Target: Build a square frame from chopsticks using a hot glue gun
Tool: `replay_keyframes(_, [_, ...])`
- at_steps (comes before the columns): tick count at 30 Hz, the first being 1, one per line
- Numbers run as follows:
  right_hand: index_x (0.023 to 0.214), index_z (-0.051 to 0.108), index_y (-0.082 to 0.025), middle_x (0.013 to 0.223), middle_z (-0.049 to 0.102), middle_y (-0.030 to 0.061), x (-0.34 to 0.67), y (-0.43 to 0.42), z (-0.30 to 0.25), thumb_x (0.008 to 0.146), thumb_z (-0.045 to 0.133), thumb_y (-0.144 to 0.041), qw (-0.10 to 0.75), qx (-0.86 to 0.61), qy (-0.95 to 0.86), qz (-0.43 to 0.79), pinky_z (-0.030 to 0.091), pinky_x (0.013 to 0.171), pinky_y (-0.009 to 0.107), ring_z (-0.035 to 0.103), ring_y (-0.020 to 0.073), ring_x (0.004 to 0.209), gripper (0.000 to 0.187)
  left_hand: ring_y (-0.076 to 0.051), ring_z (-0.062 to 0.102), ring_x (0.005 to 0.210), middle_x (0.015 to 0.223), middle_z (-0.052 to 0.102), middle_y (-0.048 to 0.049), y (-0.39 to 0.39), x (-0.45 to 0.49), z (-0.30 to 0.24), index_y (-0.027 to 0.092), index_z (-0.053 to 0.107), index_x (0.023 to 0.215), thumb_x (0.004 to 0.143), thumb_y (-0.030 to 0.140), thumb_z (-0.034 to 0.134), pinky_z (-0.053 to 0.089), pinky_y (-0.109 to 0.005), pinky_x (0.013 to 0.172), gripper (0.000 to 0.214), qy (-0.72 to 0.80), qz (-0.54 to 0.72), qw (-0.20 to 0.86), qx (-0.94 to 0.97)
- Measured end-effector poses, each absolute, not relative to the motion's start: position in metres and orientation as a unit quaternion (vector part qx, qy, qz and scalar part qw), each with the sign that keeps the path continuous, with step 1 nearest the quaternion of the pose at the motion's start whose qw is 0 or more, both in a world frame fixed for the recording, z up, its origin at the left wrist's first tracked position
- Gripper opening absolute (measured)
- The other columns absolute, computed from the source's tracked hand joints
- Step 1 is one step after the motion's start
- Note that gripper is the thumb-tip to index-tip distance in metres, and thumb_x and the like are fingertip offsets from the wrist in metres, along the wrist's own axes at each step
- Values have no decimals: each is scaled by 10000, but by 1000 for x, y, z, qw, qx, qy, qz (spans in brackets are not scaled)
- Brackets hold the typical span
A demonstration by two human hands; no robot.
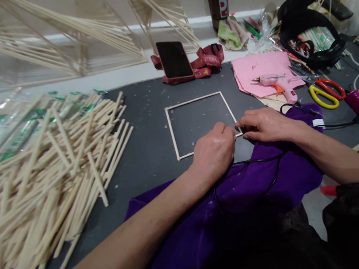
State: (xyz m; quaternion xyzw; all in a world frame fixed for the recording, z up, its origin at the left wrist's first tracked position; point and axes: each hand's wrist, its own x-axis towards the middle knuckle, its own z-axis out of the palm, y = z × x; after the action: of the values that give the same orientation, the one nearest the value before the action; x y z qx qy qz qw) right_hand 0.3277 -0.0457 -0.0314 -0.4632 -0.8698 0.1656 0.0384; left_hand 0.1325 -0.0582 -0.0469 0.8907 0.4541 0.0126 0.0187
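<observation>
A square frame of thin wooden sticks [193,100] lies flat on the dark grey tabletop. Fingers curled, my left hand [214,149] grips the frame's near side and covers part of that stick. At the near right corner, my right hand [265,123] pinches the frame between thumb and fingers. Its fingertips hide part of the joint there. Purple cloth [274,168], crossed by a thin black cable [257,160], lies just below both hands.
Loose wooden sticks [59,163] are heaped at left, beside plastic wrappers [15,136]. A phone [174,60] rests on a red lanyard [210,59]. Farther right are a pink glue gun [276,83] on pink sheets [247,69], and scissors [324,96]. Stick structures [91,35] stand behind.
</observation>
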Motion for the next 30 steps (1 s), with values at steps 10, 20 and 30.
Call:
replay_keyframes(10, [1093, 711, -180, 923, 665, 48, 329, -47, -35, 912, 601, -209, 51, -452, -878, 153, 300, 653, 271, 537, 159, 782, 214, -237, 690, 816, 996, 678, -149, -58, 132, -47, 135, 707, 1011, 1018, 178, 430, 489, -317, 620, 280, 458, 16, 27, 888])
replay_keyframes(20, [1030, 758, -179, 835, 665, 24, 337, -41, -44, 910, 576, -190, 118, -417, -883, 181, 345, 675, 257, 551, 141, 744, 218, -254, 681, 943, 1091, 668, -154, -58, 136, -44, 128, 672, 1105, 1045, 245, 401, 511, -325, 710, 301, 473, -7, 51, 880])
replay_keyframes(30, [851, 741, -171, 806, 644, 26, 340, -37, -55, 874, 615, -179, 165, -411, -882, 164, 349, 659, 257, 571, 139, 737, 128, -248, 679, 919, 1086, 674, -152, -57, 135, -47, 128, 679, 1067, 1049, 262, 396, 510, -337, 717, 314, 473, 12, 57, 879])
